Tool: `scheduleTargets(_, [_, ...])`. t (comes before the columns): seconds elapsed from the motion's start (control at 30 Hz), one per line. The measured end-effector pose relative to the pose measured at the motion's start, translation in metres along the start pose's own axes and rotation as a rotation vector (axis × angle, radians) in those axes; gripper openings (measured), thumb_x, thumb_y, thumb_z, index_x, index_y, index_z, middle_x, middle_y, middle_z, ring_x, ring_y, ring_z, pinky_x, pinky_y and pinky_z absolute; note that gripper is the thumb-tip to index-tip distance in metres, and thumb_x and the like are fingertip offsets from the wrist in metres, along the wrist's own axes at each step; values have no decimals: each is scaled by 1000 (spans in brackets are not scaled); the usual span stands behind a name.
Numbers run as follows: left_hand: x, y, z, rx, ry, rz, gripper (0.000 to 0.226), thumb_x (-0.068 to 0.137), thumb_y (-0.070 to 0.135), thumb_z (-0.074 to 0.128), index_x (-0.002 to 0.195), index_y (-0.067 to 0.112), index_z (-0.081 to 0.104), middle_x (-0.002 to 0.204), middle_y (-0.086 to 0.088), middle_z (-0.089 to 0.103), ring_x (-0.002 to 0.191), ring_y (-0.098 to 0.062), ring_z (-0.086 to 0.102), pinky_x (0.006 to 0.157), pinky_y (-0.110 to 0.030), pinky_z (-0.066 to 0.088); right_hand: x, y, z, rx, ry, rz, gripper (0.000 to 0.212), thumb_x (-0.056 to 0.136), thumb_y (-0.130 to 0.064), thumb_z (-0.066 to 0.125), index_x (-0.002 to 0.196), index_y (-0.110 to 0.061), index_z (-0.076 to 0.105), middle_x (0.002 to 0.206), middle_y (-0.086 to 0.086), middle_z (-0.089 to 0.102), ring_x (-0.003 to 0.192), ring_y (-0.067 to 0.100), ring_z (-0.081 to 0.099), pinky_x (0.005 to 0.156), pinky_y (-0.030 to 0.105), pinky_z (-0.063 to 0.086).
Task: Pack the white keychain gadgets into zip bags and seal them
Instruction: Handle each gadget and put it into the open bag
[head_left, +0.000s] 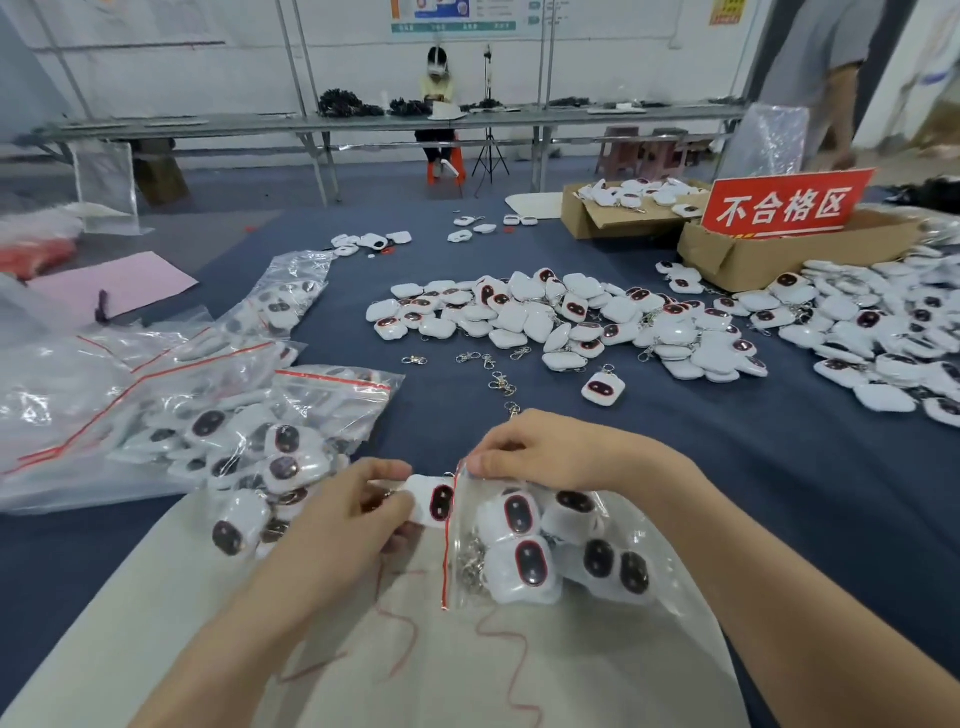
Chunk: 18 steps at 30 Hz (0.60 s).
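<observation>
A clear zip bag (524, 551) with a red seal strip lies in front of me, its mouth facing left, with several white keychain gadgets inside. My left hand (343, 525) grips one white gadget (434, 501) with a dark oval face at the bag's mouth. My right hand (540, 454) pinches the upper edge of the bag opening. A big heap of loose white gadgets (571, 322) covers the blue cloth beyond my hands and runs off to the right.
Filled zip bags (249, 441) lie to my left. Loose metal clips (498, 382) sit ahead. Cardboard boxes (769, 249) with a red sign (784, 205) stand at the back right. A person sits at a far bench (363, 124).
</observation>
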<state>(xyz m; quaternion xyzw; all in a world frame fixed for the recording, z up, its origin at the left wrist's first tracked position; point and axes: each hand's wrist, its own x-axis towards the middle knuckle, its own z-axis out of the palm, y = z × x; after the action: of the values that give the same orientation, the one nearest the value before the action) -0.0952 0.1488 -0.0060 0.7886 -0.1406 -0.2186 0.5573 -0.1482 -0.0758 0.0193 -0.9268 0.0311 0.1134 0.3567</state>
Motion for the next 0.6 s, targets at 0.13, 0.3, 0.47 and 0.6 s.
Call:
scheduleTargets(0.13, [-2,6,11,-92,-41,-35,18,96,3,61,114,7,64,85,-14,75,63,-17,67,63,-24,56,-5,-1,2,40,39,-29,26,100,-40,60,110,-21,74,108,-9,75,105,10,66,100,33,49])
scheduleTargets(0.3, [-6,14,13,-281,-111,-94,21,96,-1,62,116,-6,62,84,-19,70,63,-20,66,62,-23,59,-5,9,1,180,146,-66,21,98,-33,65,105,-17,78,102,-8,77,100,9,69,94,26,52])
scheduleTargets(0.47, [-4,13,-1,-329,-140,-113,15,93,-2,65,108,-6,67,76,-10,72,64,-13,70,59,-20,58,-2,15,1,255,158,-72,15,96,-35,67,98,-26,79,88,-22,75,82,-9,66,73,6,45])
scheduleTargets(0.6, [0,14,-8,-280,-163,-82,17,92,3,68,107,-2,71,84,-11,73,68,-14,70,63,-20,58,-2,13,1,281,142,-101,11,93,-42,68,91,-42,78,93,-18,76,86,-6,67,77,10,48])
